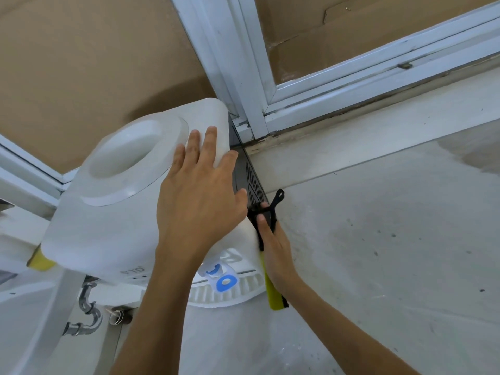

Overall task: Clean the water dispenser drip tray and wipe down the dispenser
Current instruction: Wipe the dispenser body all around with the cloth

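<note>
Looks to me like a home utility corner or enclosed balcony, bare concrete floor, white-painted window frames backed with cardboard, sink drain pipe at lower left, white water dispenser by the wall

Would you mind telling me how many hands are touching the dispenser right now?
2. The left hand lies flat on the top of the dispenser; the right hand, holding a yellow sponge, presses against its dark back corner.

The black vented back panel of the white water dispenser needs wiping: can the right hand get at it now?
Probably yes: the right hand, holding a yellow-handled tool, already touches the black vented back panel; only the wall close behind crowds it.
</note>
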